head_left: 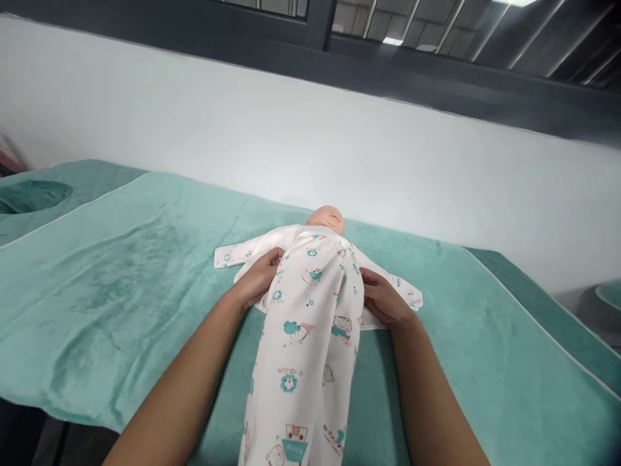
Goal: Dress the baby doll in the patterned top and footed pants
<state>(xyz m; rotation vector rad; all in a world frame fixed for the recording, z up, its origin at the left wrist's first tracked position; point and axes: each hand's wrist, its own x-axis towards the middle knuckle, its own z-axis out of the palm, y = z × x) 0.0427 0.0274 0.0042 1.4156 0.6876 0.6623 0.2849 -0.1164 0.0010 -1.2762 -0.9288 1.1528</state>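
Observation:
A baby doll [328, 219] lies on its back on a teal towel [121, 278], head toward the wall. It wears a white printed sleepsuit [310, 310] with cartoon animals; the long legs of the garment trail toward me. My left hand [258, 277] grips the fabric at the doll's left side, fingers curled over the edge. My right hand [383, 299] presses against the other side at the waist, fingers curled into the cloth. The empty sleeves lie spread out flat on both sides.
The towel covers a padded table that runs along a white wall [310, 142]. A darker green cover with a face hole [32, 194] shows at the far left. Another green surface [609, 294] sits at the right. Dark window frames are above.

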